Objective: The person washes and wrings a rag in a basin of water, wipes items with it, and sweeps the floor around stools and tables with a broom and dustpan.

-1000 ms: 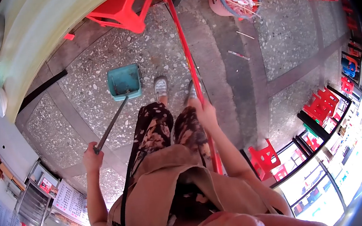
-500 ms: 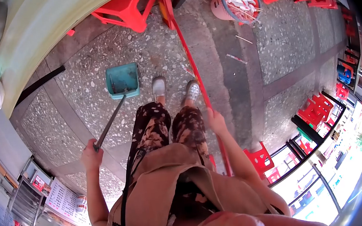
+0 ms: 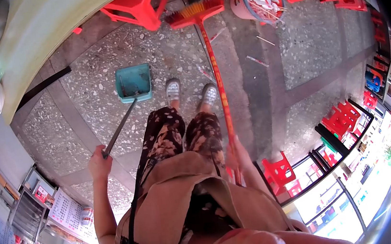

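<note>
My left hand (image 3: 99, 163) is closed round the upper end of the dark handle of a teal dustpan (image 3: 133, 83). The pan rests on the speckled floor to the left of my shoes, with some dirt inside it. My right hand (image 3: 239, 158) grips the red handle of a broom (image 3: 222, 95). The broom's head, with yellow and dark bristles, is turned on its side far ahead, between a red stool and a bucket. A few litter strips (image 3: 207, 74) lie on the floor near the broom handle.
A bucket (image 3: 243, 4) full of used tissues and sticks stands ahead on the right. Red stools (image 3: 130, 9) are at the front, with more along the right side. A stick (image 3: 266, 40) and a paper strip (image 3: 258, 61) lie on the floor. A pale counter (image 3: 27, 40) curves along the left.
The broom has turned, and its head has swung right, away from the red stool and towards the bucket. My right hand has moved down slightly; the dustpan has hardly moved.
</note>
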The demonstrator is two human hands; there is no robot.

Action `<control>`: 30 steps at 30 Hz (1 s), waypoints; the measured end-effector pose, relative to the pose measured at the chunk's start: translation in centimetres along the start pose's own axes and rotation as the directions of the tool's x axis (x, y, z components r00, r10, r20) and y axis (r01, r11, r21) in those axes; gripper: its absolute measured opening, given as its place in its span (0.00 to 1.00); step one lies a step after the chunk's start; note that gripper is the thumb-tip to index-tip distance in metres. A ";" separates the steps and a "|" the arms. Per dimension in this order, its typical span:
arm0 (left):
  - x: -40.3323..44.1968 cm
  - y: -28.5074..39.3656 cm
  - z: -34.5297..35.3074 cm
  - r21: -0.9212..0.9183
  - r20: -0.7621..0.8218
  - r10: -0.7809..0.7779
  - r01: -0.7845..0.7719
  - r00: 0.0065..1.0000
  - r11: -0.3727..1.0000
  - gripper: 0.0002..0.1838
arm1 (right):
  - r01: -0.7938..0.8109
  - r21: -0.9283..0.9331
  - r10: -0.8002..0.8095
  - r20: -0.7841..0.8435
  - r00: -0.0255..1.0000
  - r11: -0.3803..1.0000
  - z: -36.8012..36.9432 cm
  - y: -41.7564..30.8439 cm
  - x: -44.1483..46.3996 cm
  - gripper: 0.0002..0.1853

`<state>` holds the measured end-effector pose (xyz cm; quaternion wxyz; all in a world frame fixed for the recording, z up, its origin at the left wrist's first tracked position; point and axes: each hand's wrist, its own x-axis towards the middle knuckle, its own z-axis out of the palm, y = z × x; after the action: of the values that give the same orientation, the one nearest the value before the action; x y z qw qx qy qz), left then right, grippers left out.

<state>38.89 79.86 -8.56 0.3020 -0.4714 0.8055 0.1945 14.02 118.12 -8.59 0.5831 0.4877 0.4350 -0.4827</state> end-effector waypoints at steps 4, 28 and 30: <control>-0.1 0.1 0.0 0.035 0.013 -0.014 0.014 1.000 0.999 0.18 | -0.008 0.134 -0.033 0.296 0.955 0.991 2.6 -4.0 8.0 0.27; 0.1 -3.5 1.6 -0.408 0.579 -0.268 0.558 0.770 0.723 0.34 | 0.169 -0.784 -0.462 -0.163 0.872 0.597 -13.0 0.4 -6.6 0.15; -0.5 -2.8 3.0 -0.374 0.405 -0.202 0.363 0.892 0.853 0.25 | 0.161 -0.824 -0.427 -0.106 0.898 0.544 -15.8 1.6 -5.8 0.15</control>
<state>42.44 80.61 -10.58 0.3517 -0.5998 0.5938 0.4049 14.14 134.67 -4.94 0.5759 0.1598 0.7617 -0.2502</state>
